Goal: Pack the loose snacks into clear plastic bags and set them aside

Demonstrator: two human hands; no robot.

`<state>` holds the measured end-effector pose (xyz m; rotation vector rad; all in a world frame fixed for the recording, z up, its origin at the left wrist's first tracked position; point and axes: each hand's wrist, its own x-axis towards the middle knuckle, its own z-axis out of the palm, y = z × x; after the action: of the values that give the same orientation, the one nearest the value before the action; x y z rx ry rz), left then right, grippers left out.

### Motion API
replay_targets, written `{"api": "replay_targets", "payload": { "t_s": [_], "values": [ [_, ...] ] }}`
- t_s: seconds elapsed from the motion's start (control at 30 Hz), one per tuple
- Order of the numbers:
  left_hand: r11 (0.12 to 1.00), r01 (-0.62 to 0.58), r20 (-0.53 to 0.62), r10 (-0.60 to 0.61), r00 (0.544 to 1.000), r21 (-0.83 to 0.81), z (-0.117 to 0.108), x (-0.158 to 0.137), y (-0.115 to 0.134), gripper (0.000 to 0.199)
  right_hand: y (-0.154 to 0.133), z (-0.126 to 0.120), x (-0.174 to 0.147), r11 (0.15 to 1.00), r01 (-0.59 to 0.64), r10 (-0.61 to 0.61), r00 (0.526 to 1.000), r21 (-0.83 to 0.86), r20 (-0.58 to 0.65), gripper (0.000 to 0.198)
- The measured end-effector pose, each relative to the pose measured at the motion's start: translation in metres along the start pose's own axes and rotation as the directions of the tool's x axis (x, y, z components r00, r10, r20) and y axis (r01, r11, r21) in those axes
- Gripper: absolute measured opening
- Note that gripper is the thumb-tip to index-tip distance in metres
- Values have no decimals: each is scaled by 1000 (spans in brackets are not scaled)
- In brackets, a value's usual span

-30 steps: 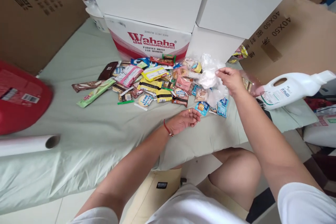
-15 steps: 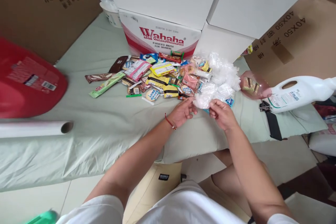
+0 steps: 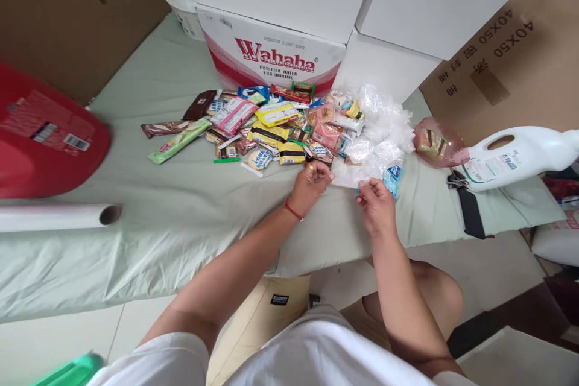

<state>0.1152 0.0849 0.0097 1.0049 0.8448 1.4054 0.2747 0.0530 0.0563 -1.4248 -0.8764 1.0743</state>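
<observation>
A clear plastic bag [image 3: 346, 176] is stretched between my two hands at the front of the snack pile. My left hand [image 3: 311, 186] pinches its left edge. On the other side, my right hand [image 3: 376, 200] grips the bag between thumb and fingers. Several wrapped snacks [image 3: 275, 132] lie heaped just beyond my left hand, in yellow, pink, green, brown and blue wrappers. More crumpled clear bags [image 3: 384, 117] are piled behind the held one. A blue packet [image 3: 392, 180] rests beside my right hand.
Behind the snacks stands a Wahaha carton [image 3: 275, 60] with white boxes above it. To the right are a pinkish transparent container [image 3: 436, 142], a white jug [image 3: 520, 157] and a black phone-like object [image 3: 471, 214]. Leftward sit a red container [image 3: 49, 132] and a white roll [image 3: 58, 217].
The bag between my hands has gone from bunched to spread flatter and pulled wider. Both hands have shifted slightly, and the blue packet shows more beside the right hand.
</observation>
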Motion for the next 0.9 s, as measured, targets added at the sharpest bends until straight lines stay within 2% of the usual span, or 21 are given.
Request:
{"api": "replay_targets", "payload": {
  "t_s": [0.07,0.13,0.23,0.27,0.3,0.33,0.37,0.4,0.43,0.47,0.53,0.6,0.67,0.77,0.9],
  "values": [
    [993,70,-39,-74,996,-91,-2,3,0,41,4,-6,0,990,-17,25,998,137,-59,47],
    [971,146,-31,-155,987,-191,-3,4,1,46,11,-14,-8,974,-53,66,996,220,-53,49],
    [922,249,10,-258,966,-296,-2,4,4,53,21,-26,-32,972,-194,188,980,135,61,47],
    [913,266,13,-275,961,-309,-2,4,6,54,22,-29,-40,982,-179,177,983,51,51,45],
    [913,266,8,-278,961,-310,-2,4,6,55,22,-33,-47,993,-106,106,994,-51,-3,43],
    [918,253,-1,-266,964,-305,-2,4,7,54,20,-36,-52,987,13,-27,996,-162,-85,41],
    [926,235,-7,-248,969,-296,-1,3,7,54,16,-39,-56,951,150,-197,968,-270,-156,38],
    [933,218,-5,-229,973,-287,0,3,7,53,10,-39,-57,891,270,-352,919,-365,-178,37],
    [937,210,2,-218,976,-281,0,3,7,52,5,-38,-56,826,358,-455,879,-436,-140,37],
    [938,211,14,-216,976,-276,1,2,6,51,0,-35,-53,776,415,-498,865,-476,-59,41],
    [935,235,50,-230,972,-266,2,0,6,51,-6,-26,-44,739,459,-455,880,-493,136,45],
    [930,254,88,-239,967,-264,2,-1,6,53,-6,-17,-32,783,413,-339,910,-465,238,32],
    [924,264,126,-237,963,-277,-1,0,9,53,-3,-15,-22,880,309,-247,946,-361,208,20],
    [913,277,160,-238,958,-298,-7,3,13,50,-4,-28,-14,990,107,-96,989,-94,111,23],
    [922,278,169,-238,956,-271,-11,8,15,49,-12,-53,-14,986,-109,86,981,129,177,32]
  ]
}}
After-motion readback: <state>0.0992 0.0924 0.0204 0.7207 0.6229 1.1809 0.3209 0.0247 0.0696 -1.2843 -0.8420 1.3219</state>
